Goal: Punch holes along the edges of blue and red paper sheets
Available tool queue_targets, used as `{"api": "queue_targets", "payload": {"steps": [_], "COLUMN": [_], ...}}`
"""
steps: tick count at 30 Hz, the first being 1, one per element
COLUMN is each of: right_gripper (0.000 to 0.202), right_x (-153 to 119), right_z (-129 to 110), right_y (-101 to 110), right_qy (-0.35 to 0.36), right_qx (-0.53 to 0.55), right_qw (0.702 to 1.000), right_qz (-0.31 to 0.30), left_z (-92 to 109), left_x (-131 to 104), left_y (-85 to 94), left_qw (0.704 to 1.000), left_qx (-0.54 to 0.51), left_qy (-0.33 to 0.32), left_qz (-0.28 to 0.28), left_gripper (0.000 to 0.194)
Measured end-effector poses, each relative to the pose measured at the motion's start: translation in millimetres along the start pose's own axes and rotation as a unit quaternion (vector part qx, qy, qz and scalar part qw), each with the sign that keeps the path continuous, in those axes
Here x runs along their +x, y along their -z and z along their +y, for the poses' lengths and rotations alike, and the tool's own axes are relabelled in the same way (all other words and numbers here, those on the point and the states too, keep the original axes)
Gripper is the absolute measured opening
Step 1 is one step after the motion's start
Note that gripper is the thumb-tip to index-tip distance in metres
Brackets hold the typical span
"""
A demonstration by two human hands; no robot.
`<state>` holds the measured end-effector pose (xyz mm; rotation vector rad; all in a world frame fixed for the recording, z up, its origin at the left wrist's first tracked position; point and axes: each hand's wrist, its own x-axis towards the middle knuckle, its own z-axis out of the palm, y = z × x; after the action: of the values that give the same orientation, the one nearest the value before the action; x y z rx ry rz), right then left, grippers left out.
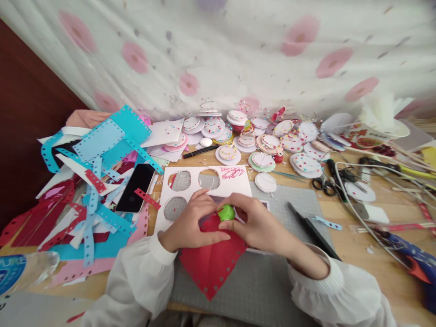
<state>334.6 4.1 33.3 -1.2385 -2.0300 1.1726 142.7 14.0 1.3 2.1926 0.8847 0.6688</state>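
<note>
A square of red paper (213,268), with small holes punched along its lower edges, slants over the grey cutting mat (238,286). My left hand (190,222) grips its upper left part, the thumb lying across the front. At the paper's top, my right hand (255,222) pinches a small lime-green paper punch (226,213) between thumb and fingers. The fingertips of both hands nearly meet around the punch, and they hide part of the paper's upper edge. Behind the hands lies a white card (163,186) with round cut-outs and red scribbles.
Punched paper strips (91,200) pile up at left around a black phone (135,188). Decorated white paper discs (304,164) line the back. A black cutter (313,229), scissors (323,185), a white cable (354,209) and a paper tub (374,134) stand at right. A bottle (30,268) lies front left.
</note>
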Motion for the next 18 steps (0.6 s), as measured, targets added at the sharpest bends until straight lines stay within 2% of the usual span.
{"api": "queue_targets", "payload": {"steps": [3, 11, 18], "right_gripper": [0.015, 0.019, 0.018], "right_x": [-0.6, -3.2, -2.6], "right_z": [0.8, 2.3, 3.6], "right_y": [5.0, 17.3, 16.2], "right_qy": [0.010, -0.012, -0.016], "right_qx": [0.003, -0.028, -0.031], "right_qw": [1.000, 0.999, 0.998], "right_qz": [0.002, -0.042, -0.049], "left_z": [-0.1, -0.2, -0.1], "left_x": [1.0, 2.9, 2.8], "left_y": [0.1, 2.8, 2.1], "left_qw": [1.000, 1.000, 1.000], "left_qx": [0.010, -0.020, -0.017], "left_qy": [-0.005, -0.014, -0.014], "left_qz": [-0.011, -0.013, -0.013], "left_gripper": [0.016, 0.017, 0.017]}}
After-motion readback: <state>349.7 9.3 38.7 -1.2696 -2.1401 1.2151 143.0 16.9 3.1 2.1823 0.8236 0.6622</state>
